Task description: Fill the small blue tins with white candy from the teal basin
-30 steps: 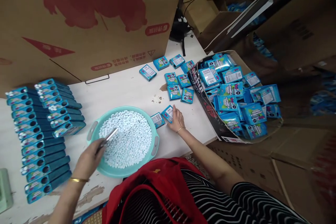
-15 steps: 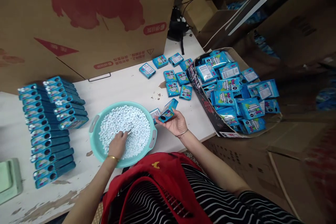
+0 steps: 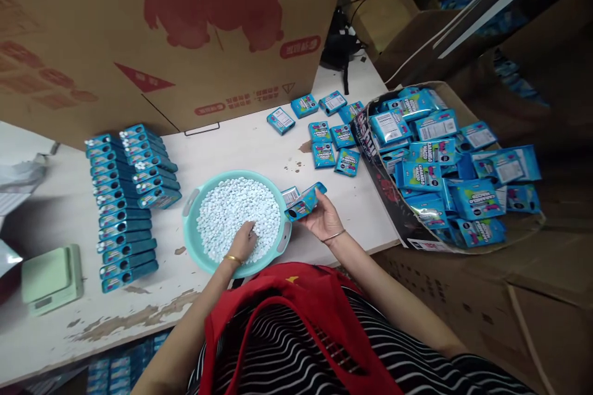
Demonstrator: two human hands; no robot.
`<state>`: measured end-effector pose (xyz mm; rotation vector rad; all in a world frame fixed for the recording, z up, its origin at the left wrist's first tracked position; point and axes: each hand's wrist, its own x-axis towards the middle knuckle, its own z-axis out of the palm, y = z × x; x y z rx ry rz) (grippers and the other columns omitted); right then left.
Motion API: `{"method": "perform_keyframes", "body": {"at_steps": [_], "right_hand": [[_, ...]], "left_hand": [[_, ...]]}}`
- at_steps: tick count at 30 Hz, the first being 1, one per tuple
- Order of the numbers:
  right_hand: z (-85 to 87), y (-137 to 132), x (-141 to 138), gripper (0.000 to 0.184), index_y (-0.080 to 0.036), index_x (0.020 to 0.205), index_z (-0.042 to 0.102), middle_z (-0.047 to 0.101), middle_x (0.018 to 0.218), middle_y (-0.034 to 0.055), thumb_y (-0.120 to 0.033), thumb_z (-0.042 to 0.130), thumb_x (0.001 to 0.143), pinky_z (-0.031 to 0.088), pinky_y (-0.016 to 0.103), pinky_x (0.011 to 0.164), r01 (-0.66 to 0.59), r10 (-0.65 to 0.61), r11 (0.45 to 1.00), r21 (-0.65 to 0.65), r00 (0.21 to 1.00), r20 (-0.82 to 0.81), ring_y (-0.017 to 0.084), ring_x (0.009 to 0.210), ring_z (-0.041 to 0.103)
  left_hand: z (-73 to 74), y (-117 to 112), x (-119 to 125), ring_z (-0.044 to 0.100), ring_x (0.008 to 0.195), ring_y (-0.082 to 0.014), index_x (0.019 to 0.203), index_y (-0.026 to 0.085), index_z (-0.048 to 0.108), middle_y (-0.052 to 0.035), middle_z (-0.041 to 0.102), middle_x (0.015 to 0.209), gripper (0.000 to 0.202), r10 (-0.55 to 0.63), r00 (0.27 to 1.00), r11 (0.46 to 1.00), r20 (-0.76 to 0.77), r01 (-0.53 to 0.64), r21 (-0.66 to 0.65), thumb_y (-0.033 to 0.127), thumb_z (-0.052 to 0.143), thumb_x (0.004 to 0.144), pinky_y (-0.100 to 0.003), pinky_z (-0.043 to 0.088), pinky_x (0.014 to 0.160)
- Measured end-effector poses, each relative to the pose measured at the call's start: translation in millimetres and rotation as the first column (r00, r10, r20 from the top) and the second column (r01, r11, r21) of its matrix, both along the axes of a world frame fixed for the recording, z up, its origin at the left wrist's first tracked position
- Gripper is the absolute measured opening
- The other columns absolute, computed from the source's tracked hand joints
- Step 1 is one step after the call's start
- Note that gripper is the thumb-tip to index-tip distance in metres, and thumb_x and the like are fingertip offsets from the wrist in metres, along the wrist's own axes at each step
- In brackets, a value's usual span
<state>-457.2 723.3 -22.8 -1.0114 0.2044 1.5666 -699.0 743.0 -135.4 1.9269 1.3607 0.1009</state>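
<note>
My left hand (image 3: 243,243) is down in a turquoise basin (image 3: 189,222) filled with small pale-blue pellets (image 3: 227,207). Its fingers are curled together among the pellets, and what they hold is hidden. Over the basin's right rim, my right hand (image 3: 325,220) grips a blue candy box (image 3: 306,200), tilted, with a dark round opening at its lower left end. Another box with a white label (image 3: 290,195) lies right beside the rim, partly behind the held one.
Two rows of blue boxes (image 3: 123,228) stand at the left, near a pale-green scale (image 3: 50,278). Several blue boxes (image 3: 323,155) lie loose behind my right hand. At the right is an open carton (image 3: 384,203) heaped with them. A large cardboard box (image 3: 241,68) walls the back.
The view has shifted left, bringing the whole scale into sight. My left hand has sunk deeper into the pellets, hiding a shiny bit seen at its fingertips. The right hand's box is tilted lower toward the basin.
</note>
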Motion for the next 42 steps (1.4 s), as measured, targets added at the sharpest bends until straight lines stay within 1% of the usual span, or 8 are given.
{"method": "perform_keyframes", "body": {"at_steps": [6,15,23,27,31,37,39,42], "right_hand": [[4.0,-4,-2,0.042,-0.025,0.1,0.056,0.064,0.085,0.0026,-0.06,0.06,0.078,0.06,0.041,0.069,0.102,-0.103,0.984,-0.145,0.995,0.001,0.02,0.079,0.065],[16.8,18,-32,0.043,-0.021,0.093,0.057,0.065,0.081,0.0035,-0.06,0.063,0.077,0.06,0.037,0.073,0.086,-0.102,0.984,-0.158,0.99,-0.101,0.02,0.084,0.066],[18.9,17,-61,0.041,-0.017,0.096,0.061,0.068,0.077,0.0033,-0.055,0.061,0.082,0.06,0.033,0.068,-0.036,0.013,0.987,-0.153,0.988,-0.152,0.017,0.072,0.067],[10.3,14,-70,0.043,-0.018,0.1,0.062,0.069,0.08,0.0035,-0.056,0.064,0.079,0.059,0.033,0.065,-0.081,0.062,0.986,-0.144,0.989,-0.131,0.018,0.07,0.067],[3.2,15,-75,0.043,-0.018,0.099,0.061,0.07,0.082,0.0046,-0.056,0.062,0.08,0.059,0.033,0.063,-0.12,0.097,0.979,-0.162,0.984,-0.147,0.018,0.07,0.067],[0.4,19,-78,0.044,-0.016,0.101,0.06,0.07,0.082,0.0058,-0.055,0.064,0.079,0.06,0.036,0.066,-0.154,0.118,0.974,-0.169,0.972,-0.203,0.018,0.073,0.068],[1.9,19,-82,0.046,-0.015,0.1,0.06,0.069,0.081,0.006,-0.055,0.065,0.079,0.06,0.036,0.065,-0.184,0.143,0.966,-0.182,0.965,-0.218,0.018,0.072,0.068],[3.7,16,-93,0.041,-0.016,0.097,0.06,0.067,0.076,0.004,-0.052,0.065,0.079,0.06,0.036,0.063,-0.26,0.224,0.948,-0.184,0.955,-0.196,0.017,0.067,0.067]], "left_hand": [[36.0,-4,-21,0.059,0.088,-0.0181,0.11,0.015,0.055,-0.0084,0.063,0.102,0.03,0.001,0.993,1.0,0.119,0.002,-0.021,0.031,0.048,0.085,-0.034,0.05,0.083],[153.8,10,-32,0.056,0.082,-0.0166,0.112,0.018,0.055,-0.005,0.059,0.093,0.028,-0.159,0.974,0.984,0.164,0.143,0.104,0.032,0.045,0.091,-0.031,0.046,0.077],[190.7,17,-16,0.061,0.089,-0.0223,0.121,0.017,0.052,-0.0107,0.06,0.104,0.035,-0.24,0.955,0.955,-0.175,0.264,0.134,0.024,0.042,0.089,-0.036,0.05,0.079],[215.1,11,1,0.063,0.082,-0.0229,0.135,0.018,0.043,-0.0145,0.058,0.116,0.051,-0.261,0.854,0.924,-0.45,0.356,0.141,0.011,0.033,0.085,-0.035,0.051,0.066],[237.8,5,10,0.063,0.086,-0.0268,0.136,0.019,0.042,-0.0149,0.061,0.111,0.056,-0.327,0.76,0.871,-0.561,0.473,0.133,0.005,0.028,0.083,-0.036,0.05,0.062],[240.3,14,-28,0.062,0.074,-0.0238,0.104,0.021,0.059,-0.0073,0.063,0.087,0.027,-0.206,0.846,0.92,-0.492,0.339,0.198,0.015,0.04,0.085,-0.034,0.048,0.062],[226.2,18,-38,0.062,0.074,-0.0222,0.098,0.02,0.057,-0.0058,0.062,0.088,0.017,-0.145,0.933,0.945,-0.329,0.23,0.235,0.029,0.051,0.085,-0.033,0.049,0.065],[191.5,16,-35,0.061,0.079,-0.0197,0.111,0.019,0.051,-0.0071,0.063,0.098,0.047,-0.052,0.998,0.962,-0.025,0.056,0.266,0.049,0.063,0.077,-0.03,0.048,0.069]]}}
